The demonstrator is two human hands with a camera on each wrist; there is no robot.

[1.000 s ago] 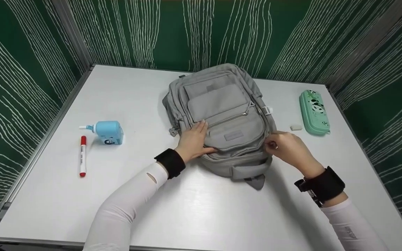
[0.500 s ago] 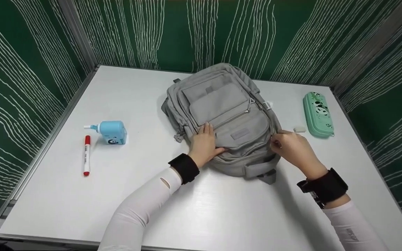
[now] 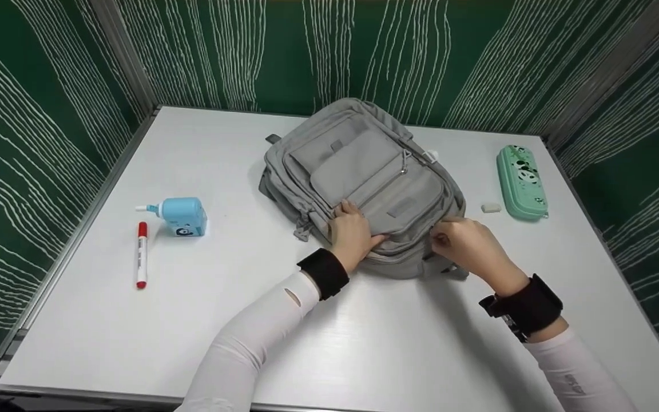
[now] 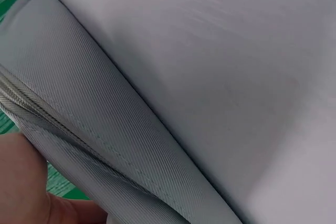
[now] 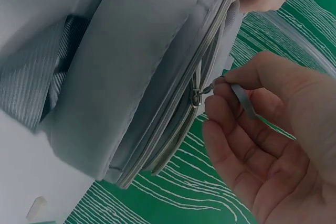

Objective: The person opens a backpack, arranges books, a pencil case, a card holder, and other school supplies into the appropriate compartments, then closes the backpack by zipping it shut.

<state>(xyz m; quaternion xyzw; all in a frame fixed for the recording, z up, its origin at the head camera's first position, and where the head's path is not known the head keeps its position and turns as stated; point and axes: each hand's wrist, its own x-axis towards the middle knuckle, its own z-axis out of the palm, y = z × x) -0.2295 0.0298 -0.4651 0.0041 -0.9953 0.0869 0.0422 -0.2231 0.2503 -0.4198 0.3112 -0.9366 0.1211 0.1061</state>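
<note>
A grey backpack [image 3: 358,166] lies on the table with its front pockets upward and its handle end toward the person. My left hand [image 3: 354,234] presses on the front of it, near that end, fingers stretched over the fabric and thumb out to the side. At the bag's right edge, my right hand [image 3: 467,246] pinches a zipper pull [image 5: 242,100] between thumb and index finger. The metal zipper slider [image 5: 196,97] sits on the zipper track beside those fingertips. In the left wrist view, a zipper seam [image 4: 68,129] runs along the bag near the left hand.
Left on the white table [image 3: 318,355] are a light blue bottle-like thing with a panda print [image 3: 183,216] and a red-capped marker [image 3: 142,254]. To the right lie a small white eraser [image 3: 491,208] and a green panda pencil case [image 3: 522,182]. Green walls enclose the back and sides.
The backpack has turned on the table, its handle end swinging right and away. My left hand has moved right along with it. The right hand keeps its pinch at the bag's edge.
</note>
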